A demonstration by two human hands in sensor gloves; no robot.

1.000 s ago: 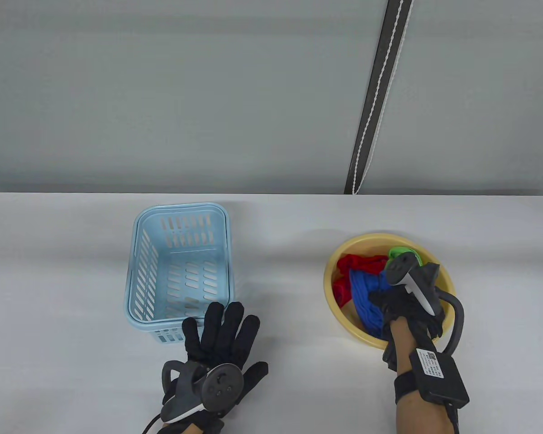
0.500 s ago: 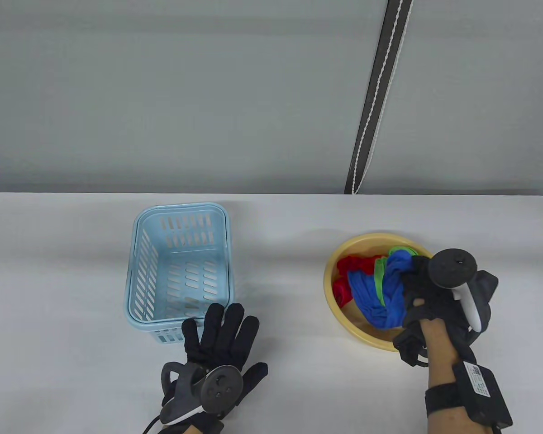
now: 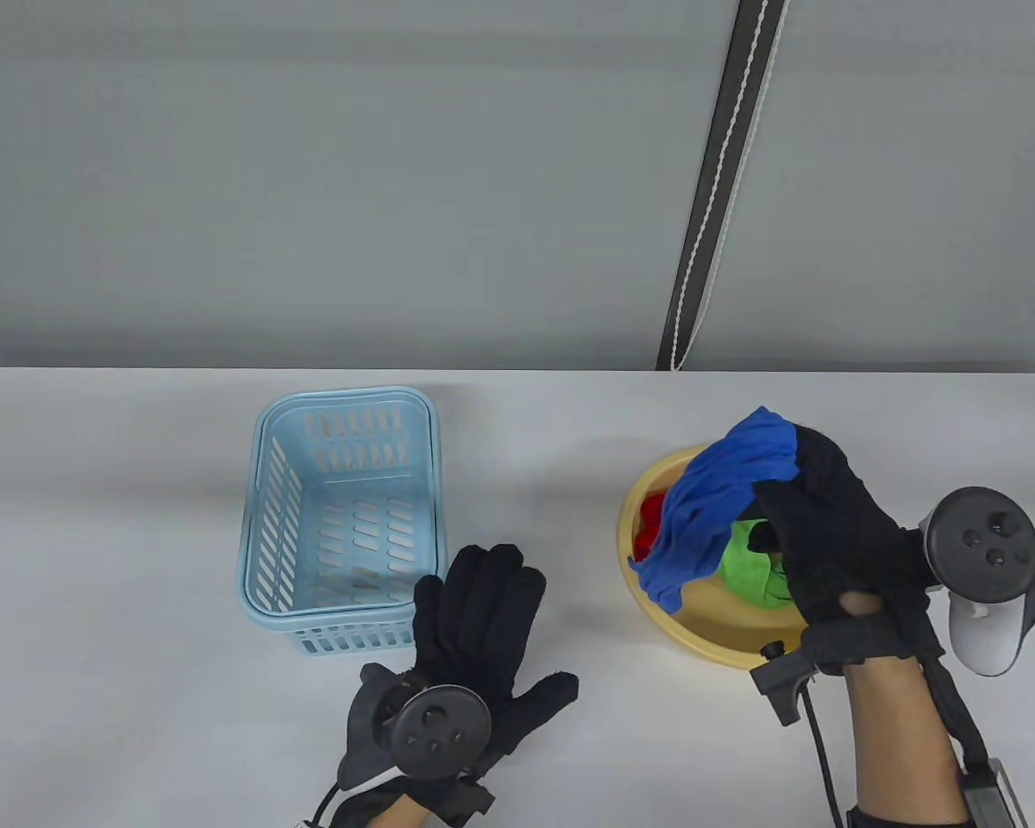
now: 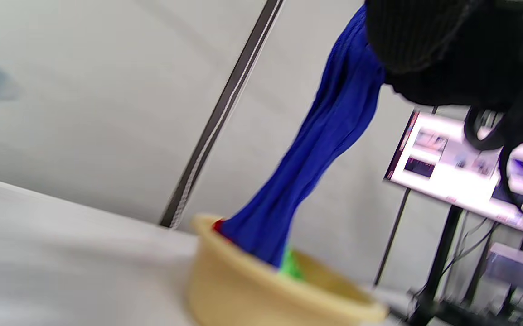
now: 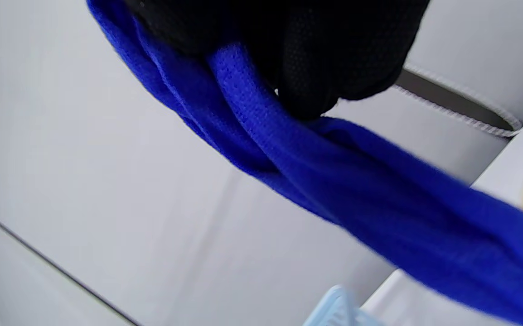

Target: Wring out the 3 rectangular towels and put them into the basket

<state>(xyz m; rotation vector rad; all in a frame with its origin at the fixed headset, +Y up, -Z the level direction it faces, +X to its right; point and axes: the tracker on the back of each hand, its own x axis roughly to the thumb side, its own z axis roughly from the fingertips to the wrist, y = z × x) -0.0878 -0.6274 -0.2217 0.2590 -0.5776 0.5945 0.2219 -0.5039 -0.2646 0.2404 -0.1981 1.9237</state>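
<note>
My right hand (image 3: 806, 504) grips one end of the blue towel (image 3: 716, 500) and holds it up above the yellow bowl (image 3: 655, 595); the towel hangs down into the bowl (image 4: 325, 149). The right wrist view shows my fingers (image 5: 316, 59) curled round the bunched blue towel (image 5: 334, 181). A green towel (image 3: 750, 573) and a red towel (image 3: 651, 517) lie in the bowl. The light blue basket (image 3: 263, 483) stands at the left with nothing in it. My left hand (image 3: 474, 621) hovers open just right of the basket's near corner, holding nothing.
The white table (image 3: 121, 690) carries only the basket and the bowl (image 4: 261, 294). A dark strap (image 3: 716, 190) runs down the grey wall behind. A lit monitor on a stand (image 4: 461, 167) shows past the bowl in the left wrist view.
My right hand has lifted the blue towel up out of the bowl, uncovering the green towel. My left hand has shifted right and a little farther from the table's front edge.
</note>
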